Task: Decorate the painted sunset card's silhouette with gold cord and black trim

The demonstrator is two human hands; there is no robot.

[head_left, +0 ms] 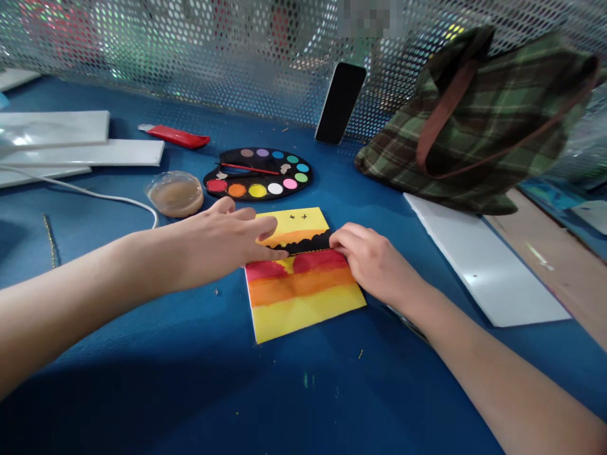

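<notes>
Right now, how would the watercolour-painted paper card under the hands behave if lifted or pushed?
The painted paper card looks thin, so it would probably flop unless supported, especially along the apparent fold near the right hand. It is likely light for its size. Lying flat on the smooth blue tabletop, it would probably slide easily when pushed.

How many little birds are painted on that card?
2. Both are small black birds side by side near the top edge of the painted card; the left hand covers part of the card, so others may be hidden.
</notes>
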